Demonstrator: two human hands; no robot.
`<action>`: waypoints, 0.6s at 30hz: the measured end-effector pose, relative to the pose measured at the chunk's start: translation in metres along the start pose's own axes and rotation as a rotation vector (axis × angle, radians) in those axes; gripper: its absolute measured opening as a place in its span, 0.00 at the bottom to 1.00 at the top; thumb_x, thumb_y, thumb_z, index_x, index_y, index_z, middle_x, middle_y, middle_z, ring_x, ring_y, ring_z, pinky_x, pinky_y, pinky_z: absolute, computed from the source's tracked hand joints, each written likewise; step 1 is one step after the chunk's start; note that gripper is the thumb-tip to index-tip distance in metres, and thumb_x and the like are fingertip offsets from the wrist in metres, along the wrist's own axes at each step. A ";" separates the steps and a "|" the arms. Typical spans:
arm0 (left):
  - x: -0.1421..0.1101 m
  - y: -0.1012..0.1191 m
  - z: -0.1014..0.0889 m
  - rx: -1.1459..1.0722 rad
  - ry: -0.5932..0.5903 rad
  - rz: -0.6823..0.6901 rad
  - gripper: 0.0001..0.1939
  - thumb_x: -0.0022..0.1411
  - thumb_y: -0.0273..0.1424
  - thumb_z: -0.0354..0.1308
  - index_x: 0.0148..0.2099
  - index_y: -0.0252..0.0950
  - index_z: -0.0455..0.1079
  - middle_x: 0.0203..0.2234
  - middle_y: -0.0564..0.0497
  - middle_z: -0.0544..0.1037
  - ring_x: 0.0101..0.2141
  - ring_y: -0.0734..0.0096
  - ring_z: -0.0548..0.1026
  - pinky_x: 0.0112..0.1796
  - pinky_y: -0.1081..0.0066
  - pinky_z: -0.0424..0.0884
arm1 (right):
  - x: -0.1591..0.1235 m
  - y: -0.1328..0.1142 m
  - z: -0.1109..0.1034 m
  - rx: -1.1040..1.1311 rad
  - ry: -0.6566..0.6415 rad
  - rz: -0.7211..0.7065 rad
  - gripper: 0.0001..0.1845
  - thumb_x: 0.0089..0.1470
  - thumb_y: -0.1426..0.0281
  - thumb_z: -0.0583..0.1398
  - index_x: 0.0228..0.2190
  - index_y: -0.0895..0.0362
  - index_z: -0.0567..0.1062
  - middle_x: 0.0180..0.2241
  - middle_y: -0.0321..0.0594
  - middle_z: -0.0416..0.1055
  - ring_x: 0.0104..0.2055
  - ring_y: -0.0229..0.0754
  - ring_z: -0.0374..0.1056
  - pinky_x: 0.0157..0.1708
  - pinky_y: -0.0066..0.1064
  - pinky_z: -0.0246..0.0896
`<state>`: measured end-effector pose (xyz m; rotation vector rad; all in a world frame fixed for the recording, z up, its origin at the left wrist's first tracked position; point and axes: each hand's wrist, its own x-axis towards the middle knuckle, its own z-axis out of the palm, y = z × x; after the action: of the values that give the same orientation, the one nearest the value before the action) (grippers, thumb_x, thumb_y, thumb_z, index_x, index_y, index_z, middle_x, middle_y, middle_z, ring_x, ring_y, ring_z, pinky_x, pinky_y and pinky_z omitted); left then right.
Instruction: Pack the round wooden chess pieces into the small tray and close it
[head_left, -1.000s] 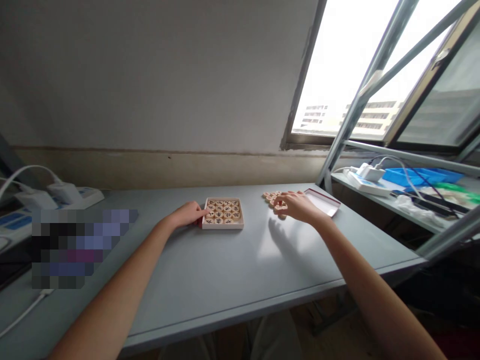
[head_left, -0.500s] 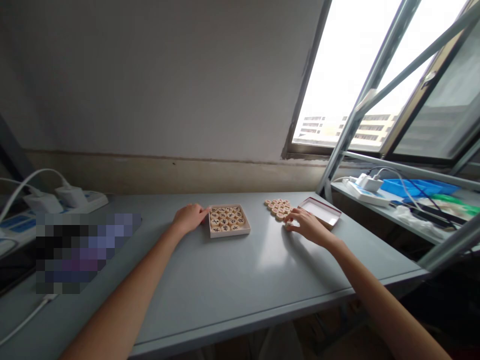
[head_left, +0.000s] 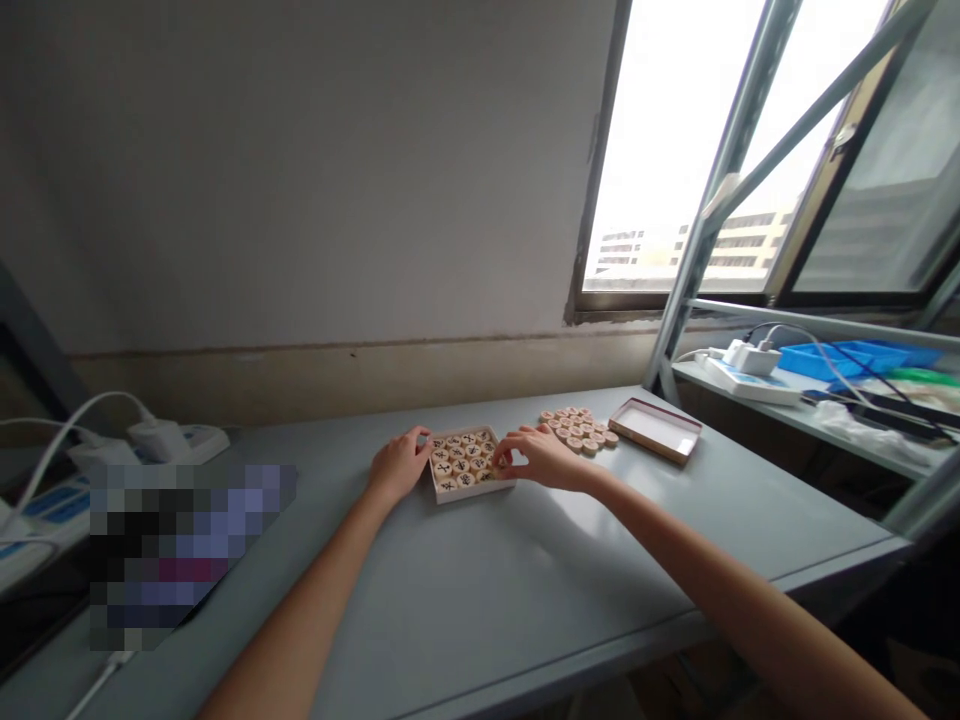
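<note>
A shallow white box (head_left: 475,490) lies on the grey table with round wooden Chinese chess pieces (head_left: 459,452) in it, marked with black characters. My left hand (head_left: 400,466) grips its left side, the thumb at the rim. Over the box's right front corner is my right hand (head_left: 541,457), thumb and fingers pinched on a chess piece (head_left: 501,463) that they mostly cover. Beyond that hand, more chess pieces (head_left: 576,428) sit close together on the table in a flat group, their characters too small to read.
An open box lid (head_left: 660,425) lies right of the loose pieces. Power strips with white chargers (head_left: 159,437) stand at the left and on the right shelf (head_left: 757,385). A blurred-out item (head_left: 195,550) lies at the left. Metal frame posts (head_left: 682,320) rise by the window.
My right hand has moved left from the loose pieces to the box, carrying a chess piece. My left hand stays at the box's left side. The view has shifted slightly.
</note>
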<state>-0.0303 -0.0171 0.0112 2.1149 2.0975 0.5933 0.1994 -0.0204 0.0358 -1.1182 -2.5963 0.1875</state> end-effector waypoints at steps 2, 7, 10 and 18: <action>0.001 -0.001 0.001 -0.005 -0.006 -0.002 0.14 0.60 0.34 0.44 0.47 0.41 0.64 0.35 0.50 0.77 0.37 0.68 0.73 0.33 0.74 0.63 | -0.001 0.001 -0.001 -0.007 -0.032 -0.009 0.10 0.52 0.60 0.58 0.34 0.51 0.74 0.34 0.37 0.71 0.37 0.43 0.63 0.39 0.35 0.47; 0.002 -0.001 0.005 -0.021 -0.007 -0.011 0.14 0.61 0.34 0.43 0.46 0.41 0.64 0.33 0.50 0.77 0.35 0.68 0.73 0.32 0.74 0.62 | -0.003 0.002 -0.005 -0.083 0.000 -0.019 0.08 0.53 0.62 0.57 0.34 0.50 0.74 0.34 0.36 0.71 0.37 0.43 0.62 0.40 0.35 0.45; 0.002 0.000 0.005 -0.032 -0.010 -0.010 0.14 0.61 0.34 0.43 0.46 0.40 0.63 0.33 0.49 0.76 0.35 0.67 0.73 0.32 0.73 0.62 | -0.003 0.001 -0.005 -0.095 0.005 -0.014 0.07 0.52 0.62 0.58 0.32 0.49 0.74 0.33 0.35 0.71 0.36 0.41 0.62 0.39 0.34 0.44; 0.001 0.000 0.004 -0.047 -0.024 -0.008 0.15 0.61 0.34 0.42 0.47 0.40 0.63 0.34 0.48 0.76 0.36 0.65 0.73 0.33 0.71 0.61 | 0.005 -0.009 -0.008 -0.177 -0.037 0.052 0.13 0.49 0.56 0.59 0.26 0.53 0.73 0.29 0.34 0.71 0.33 0.40 0.63 0.36 0.33 0.43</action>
<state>-0.0285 -0.0153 0.0077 2.0767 2.0580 0.6065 0.1932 -0.0229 0.0467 -1.2539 -2.6605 -0.0109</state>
